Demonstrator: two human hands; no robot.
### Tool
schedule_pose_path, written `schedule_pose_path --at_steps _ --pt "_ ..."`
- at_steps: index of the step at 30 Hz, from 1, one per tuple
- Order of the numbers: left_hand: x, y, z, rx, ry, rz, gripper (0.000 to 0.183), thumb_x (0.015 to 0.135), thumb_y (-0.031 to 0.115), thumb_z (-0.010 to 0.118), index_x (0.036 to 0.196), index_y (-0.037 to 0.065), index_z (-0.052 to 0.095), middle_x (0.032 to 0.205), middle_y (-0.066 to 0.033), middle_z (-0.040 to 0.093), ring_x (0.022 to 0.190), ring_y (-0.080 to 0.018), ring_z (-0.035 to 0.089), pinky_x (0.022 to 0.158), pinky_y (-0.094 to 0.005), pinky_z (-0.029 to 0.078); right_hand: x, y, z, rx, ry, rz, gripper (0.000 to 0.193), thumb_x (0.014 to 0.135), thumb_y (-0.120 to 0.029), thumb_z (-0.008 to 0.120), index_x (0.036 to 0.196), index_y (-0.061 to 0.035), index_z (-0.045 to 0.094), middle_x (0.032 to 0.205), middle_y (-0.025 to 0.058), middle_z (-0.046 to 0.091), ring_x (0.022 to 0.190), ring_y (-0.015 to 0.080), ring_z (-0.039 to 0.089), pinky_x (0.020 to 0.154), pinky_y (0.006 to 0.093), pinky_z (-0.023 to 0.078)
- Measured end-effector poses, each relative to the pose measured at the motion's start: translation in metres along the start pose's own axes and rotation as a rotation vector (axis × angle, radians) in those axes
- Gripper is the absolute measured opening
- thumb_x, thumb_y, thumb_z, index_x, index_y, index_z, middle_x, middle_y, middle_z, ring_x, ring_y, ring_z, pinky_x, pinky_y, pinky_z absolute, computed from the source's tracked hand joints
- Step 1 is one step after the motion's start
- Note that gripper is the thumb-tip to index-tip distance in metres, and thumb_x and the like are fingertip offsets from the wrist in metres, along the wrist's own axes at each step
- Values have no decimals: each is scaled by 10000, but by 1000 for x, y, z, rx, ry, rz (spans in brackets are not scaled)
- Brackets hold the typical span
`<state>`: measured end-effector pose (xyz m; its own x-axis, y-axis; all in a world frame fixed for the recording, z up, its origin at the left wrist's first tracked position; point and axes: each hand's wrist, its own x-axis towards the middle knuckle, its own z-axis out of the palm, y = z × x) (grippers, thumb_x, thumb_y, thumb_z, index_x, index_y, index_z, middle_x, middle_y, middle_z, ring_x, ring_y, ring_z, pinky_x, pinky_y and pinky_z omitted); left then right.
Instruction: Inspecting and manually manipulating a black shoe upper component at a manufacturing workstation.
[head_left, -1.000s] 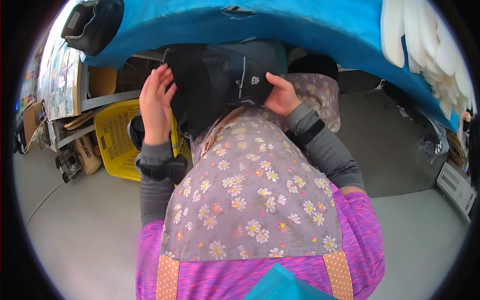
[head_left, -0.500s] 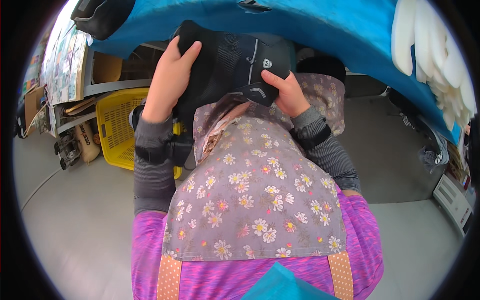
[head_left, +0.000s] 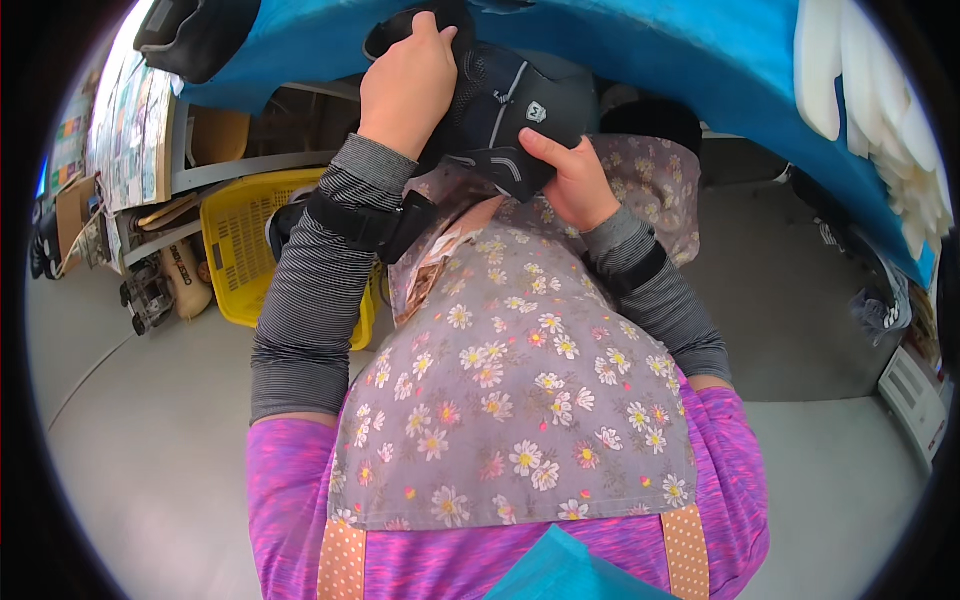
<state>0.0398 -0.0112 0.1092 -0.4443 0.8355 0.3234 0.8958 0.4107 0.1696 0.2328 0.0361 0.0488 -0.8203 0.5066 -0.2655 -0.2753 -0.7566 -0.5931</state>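
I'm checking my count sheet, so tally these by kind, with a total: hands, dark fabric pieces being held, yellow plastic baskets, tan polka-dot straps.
Hands: 2
Held dark fabric piece: 1
Yellow basket: 1
Polka-dot straps: 2
Total: 6

Free room over right-hand floor [head_left: 775,310], probably; yellow basket [head_left: 236,248] a leftward obstacle.

Blue-covered table [head_left: 660,45] across far side. Black open-topped item [head_left: 200,40] on it, far left; elongated white pieces [head_left: 868,95] bunched far right, ends past edge. Grey floor [head_left: 150,460]: yellow basket [head_left: 228,250], beige form [head_left: 187,283] left; white unit [head_left: 912,405] right.
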Motion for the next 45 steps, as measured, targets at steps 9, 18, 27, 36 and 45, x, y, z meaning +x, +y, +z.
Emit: schedule_pose_path --at_steps 9,18,27,36,45 --pt "-3 -7 27 -107 -34 120 174 993 180 491 946 13 486 644 -202 588 625 -388 604 536 -473 462 2 5 -4 16 -11 47 348 933 -96 627 1266 -30 554 1194 57 625 1081 173 609 933 337 508" --pt "-4 -9 34 -119 -169 -64 288 1002 270 486 1127 10 481 741 -265 632 724 -442 629 593 -527 481 5 4 -7 79 -16 102 351 900 -77 662 1237 -39 572 1160 42 623 1061 166 607 929 332 507" --pt "-2 -6 24 -32 -239 -39 285 1011 273 471 1027 -11 491 743 -262 635 719 -441 628 605 -503 496 9 3 -12 134 -36 127 321 907 -75 652 1215 -34 576 1118 51 634 983 168 637 881 316 532" --pt "-2 -12 44 -26 -275 32 262 1010 247 449 1027 -7 511 759 -254 626 739 -436 617 633 -500 481 5 8 -20 100 -66 144 336 907 -69 632 1233 -9 578 1169 84 646 1050 197 633 929 344 519" --pt "-2 -1 34 -44 -222 -44 275 1008 279 445 1042 9 487 720 -252 651 694 -439 645 607 -518 508 11 3 -24 141 -140 249 372 839 -27 669 1203 -19 594 1122 63 648 1024 177 628 917 327 509"
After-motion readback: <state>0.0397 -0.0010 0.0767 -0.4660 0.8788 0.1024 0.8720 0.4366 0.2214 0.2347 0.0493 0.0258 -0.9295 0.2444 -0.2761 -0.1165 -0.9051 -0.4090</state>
